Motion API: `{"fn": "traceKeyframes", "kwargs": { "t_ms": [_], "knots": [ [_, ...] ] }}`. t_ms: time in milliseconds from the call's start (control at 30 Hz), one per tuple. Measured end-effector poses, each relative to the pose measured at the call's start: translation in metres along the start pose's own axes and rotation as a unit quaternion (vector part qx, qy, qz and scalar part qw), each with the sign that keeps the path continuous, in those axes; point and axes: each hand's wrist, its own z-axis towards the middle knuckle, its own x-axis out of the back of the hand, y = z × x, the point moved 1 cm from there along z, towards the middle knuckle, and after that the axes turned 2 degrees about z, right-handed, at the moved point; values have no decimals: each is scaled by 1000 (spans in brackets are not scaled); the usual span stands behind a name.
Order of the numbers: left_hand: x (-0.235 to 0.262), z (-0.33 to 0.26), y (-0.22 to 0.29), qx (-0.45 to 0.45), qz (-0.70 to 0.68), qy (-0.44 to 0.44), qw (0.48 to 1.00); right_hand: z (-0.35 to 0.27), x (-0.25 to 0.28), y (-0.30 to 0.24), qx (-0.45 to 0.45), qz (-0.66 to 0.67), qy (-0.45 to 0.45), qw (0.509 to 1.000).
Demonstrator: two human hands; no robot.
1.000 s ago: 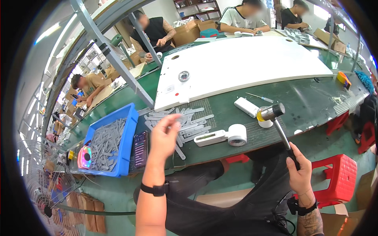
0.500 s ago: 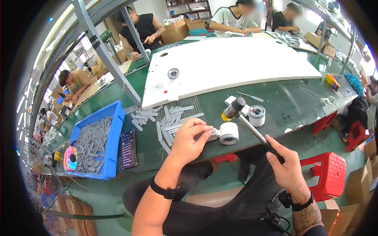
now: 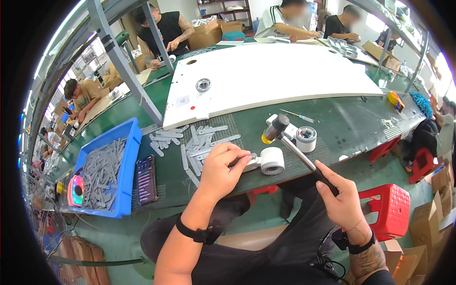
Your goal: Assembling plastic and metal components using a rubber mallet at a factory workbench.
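My left hand (image 3: 221, 171) is closed in a pinch on a thin grey strip (image 3: 253, 156), held against the handle of a white device with a round drum-shaped head (image 3: 272, 160). Most of the strip is hidden by my fingers. In my right hand (image 3: 338, 194) is a hammer (image 3: 300, 153), gripped by its black handle. Its dark head with a yellow face is raised above the bench, just up and right of my left fingertips. Behind the hammer head lies a second white device (image 3: 306, 139), its round face turned up.
Loose grey strips (image 3: 194, 149) lie left of my left hand. A blue bin (image 3: 128, 166) of strips and a phone (image 3: 147, 180) stand farther left. Beyond are a screwdriver (image 3: 297, 115) and a large white board (image 3: 275, 71). Several co-workers sit beyond; a red stool (image 3: 392, 209) is at right.
The whole view has shifted slightly, moving the bench leftward in the picture. My left hand still pinches the strip at the device, and the hammer stays raised with little change.
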Motion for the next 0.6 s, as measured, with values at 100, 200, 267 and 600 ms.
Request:
{"fn": "traceKeyframes", "kwargs": {
  "t_ms": [100, 200, 267, 600],
  "knots": [
    [6, 2, 1, -16, 11, -19, 1000, -1, -1, 3, -16, 3, -3, 1000],
    [8, 1, 2, 13, -12, -41, 999, -2, 0, 5, -20, 2, -12, 1000],
    [8, 1, 3, 30, -28, -47, 998, 1, 3, -2, -24, -4, -21, 999],
    [12, 5, -4, 52, -40, -86, 994, 4, -2, -8, 3, -113, -110, 988]
  ]
}}
